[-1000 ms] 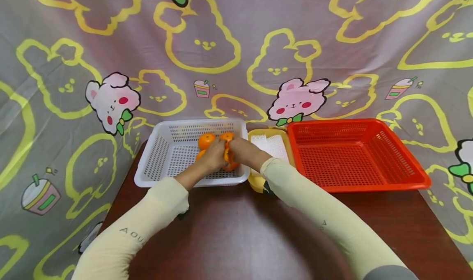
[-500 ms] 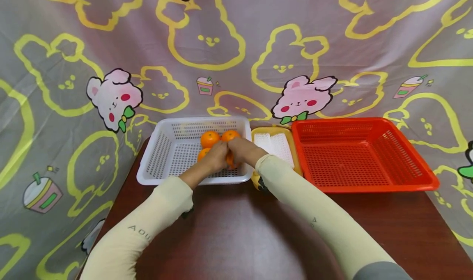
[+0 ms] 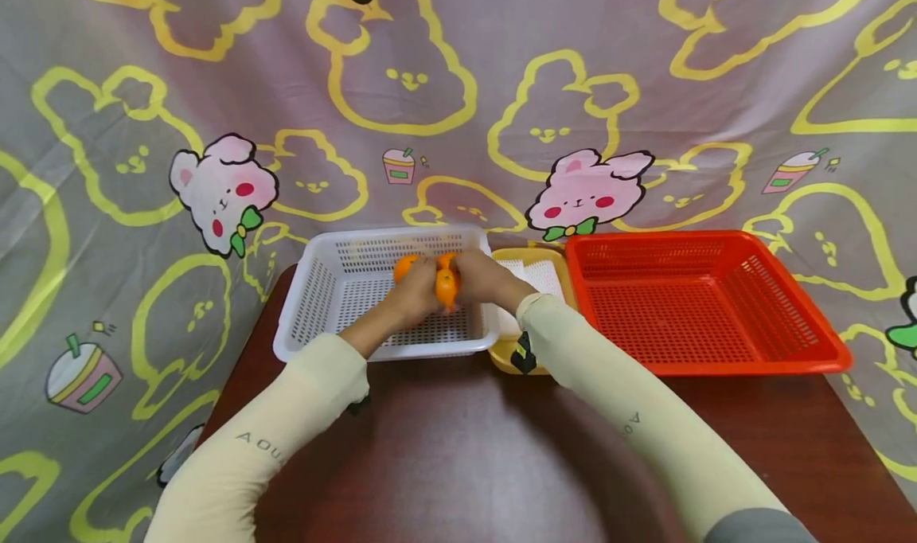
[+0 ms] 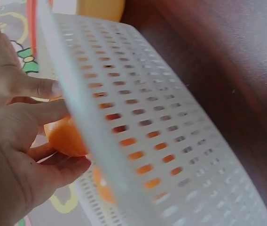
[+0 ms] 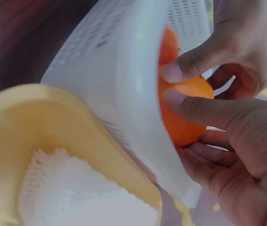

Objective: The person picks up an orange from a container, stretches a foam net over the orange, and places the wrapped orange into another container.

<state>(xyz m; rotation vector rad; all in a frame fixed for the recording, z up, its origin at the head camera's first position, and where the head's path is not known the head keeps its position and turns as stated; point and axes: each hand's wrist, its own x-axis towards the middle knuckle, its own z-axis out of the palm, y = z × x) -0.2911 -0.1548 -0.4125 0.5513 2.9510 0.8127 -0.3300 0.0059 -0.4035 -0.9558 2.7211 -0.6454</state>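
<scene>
Both hands meet over the right part of a white perforated basket (image 3: 290,320). Between them is an orange (image 3: 447,287), gripped from the left by my left hand (image 3: 415,294) and from the right by my right hand (image 3: 481,277). In the right wrist view both thumbs lie on the held orange (image 5: 190,115), their tips close together. Fingers of the left hand (image 4: 16,155) curl under the fruit in the left wrist view. Other oranges lie in the basket: one orange (image 3: 405,267) shows behind the left hand, and the rest are partly hidden by the hands.
Right of the white basket stands a yellow tray (image 3: 512,361) with white foam netting (image 3: 548,280) in it. Farther right is a red perforated basket (image 3: 716,366). All stand along the back of a dark brown table (image 3: 444,447), before a patterned cloth (image 3: 458,73).
The hands have come up slightly with an orange between them, and its top now faces the camera. The right forearm has shifted a little to the right.
</scene>
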